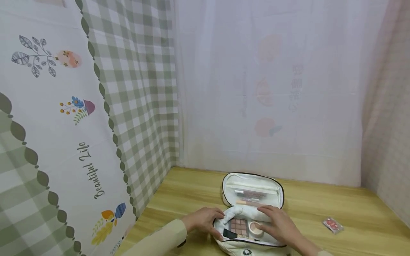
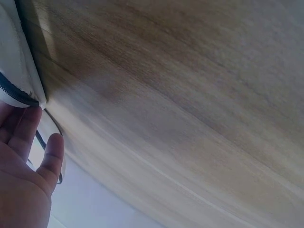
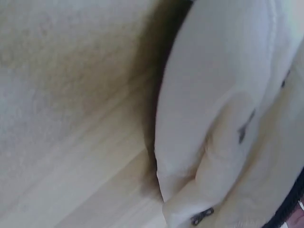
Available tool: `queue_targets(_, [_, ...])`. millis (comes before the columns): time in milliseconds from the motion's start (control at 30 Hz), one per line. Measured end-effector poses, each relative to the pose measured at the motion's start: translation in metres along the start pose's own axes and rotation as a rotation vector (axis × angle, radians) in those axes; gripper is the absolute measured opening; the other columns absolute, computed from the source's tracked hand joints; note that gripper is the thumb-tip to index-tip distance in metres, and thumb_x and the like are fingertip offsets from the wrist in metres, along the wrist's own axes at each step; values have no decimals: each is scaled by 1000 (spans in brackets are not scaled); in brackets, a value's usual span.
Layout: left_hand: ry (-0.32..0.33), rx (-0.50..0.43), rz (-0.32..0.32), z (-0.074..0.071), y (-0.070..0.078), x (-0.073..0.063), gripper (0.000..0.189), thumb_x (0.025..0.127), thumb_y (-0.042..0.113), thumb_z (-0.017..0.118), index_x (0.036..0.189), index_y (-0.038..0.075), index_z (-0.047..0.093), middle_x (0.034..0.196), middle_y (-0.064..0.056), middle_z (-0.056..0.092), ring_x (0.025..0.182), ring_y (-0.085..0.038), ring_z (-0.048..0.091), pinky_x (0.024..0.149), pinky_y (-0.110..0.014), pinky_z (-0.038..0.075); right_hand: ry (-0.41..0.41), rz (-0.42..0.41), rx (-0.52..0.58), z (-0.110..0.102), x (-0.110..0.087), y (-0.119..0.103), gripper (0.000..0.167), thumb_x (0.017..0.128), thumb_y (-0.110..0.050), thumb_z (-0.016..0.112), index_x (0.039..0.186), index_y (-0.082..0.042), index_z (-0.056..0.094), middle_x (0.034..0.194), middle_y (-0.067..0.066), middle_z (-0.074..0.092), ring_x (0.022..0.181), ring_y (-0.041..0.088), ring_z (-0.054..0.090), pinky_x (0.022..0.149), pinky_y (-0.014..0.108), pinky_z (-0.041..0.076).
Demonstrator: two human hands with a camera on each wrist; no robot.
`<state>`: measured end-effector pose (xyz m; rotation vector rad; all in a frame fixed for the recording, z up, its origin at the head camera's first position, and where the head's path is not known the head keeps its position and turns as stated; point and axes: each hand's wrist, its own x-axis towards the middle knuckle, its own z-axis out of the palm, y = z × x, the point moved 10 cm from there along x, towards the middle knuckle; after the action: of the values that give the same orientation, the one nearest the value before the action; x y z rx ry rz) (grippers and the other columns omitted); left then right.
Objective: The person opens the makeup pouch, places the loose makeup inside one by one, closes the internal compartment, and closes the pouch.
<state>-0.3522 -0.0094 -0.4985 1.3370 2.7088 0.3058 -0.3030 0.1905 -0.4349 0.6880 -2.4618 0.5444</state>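
A white makeup bag [image 1: 253, 250] with black zip trim stands on the table, its lid flipped back. Inside lie an eyeshadow palette [image 1: 238, 226], a round cream-coloured compact [image 1: 256, 228] and a black-ended item [image 1: 229, 234], perhaps a brush. My left hand [image 1: 205, 221] holds the bag's left rim. In the left wrist view, the fingers of that hand [image 2: 23, 161] meet the zipped edge. Over the bag's right side, my right hand [image 1: 281, 225] has its fingers spread, the thumb tip beside the compact. The right wrist view shows the bag's creased outer fabric [image 3: 213, 118], but not the hand.
Behind the lid's clear pocket [image 1: 251, 193] are several slim makeup tubes or pencils. A small clear packet with red pieces [image 1: 333, 225] lies on the wooden table [image 1: 192, 181] at the right. Checked cloth [image 1: 137, 89] hangs at the left, pale curtain [image 1: 217, 106] behind.
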Motion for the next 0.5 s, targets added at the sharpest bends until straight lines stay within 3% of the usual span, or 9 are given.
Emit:
queue_targets(100, [-1,3,-10,0,-3,1,74,78,53,80,135,10,61,138,5,55,124,-10,52,102,-30,42,-20,53,21,-4,2,9,58,71,-31,88,119,-6,70,114,5,68,104,30,63,84,49,50])
queue_targets(333, [-25,-6,-19,2,-5,0,75,79,54,79,137,10,60,139,4,54,126,-11,52,103,-34,42,8,83,50,-16,-3,28,53,73,-25,87,118,-4,70,111,6,68,94,26,66,75,42,53])
queue_targets(500, [-28,-5,-14,3,-3,-2,76,79,54,79,137,10,60,140,3,55,126,-12,51,103,-31,42,-52,185,68,-19,-13,48,54,77,-28,84,120,0,67,116,17,66,103,38,64,81,54,51])
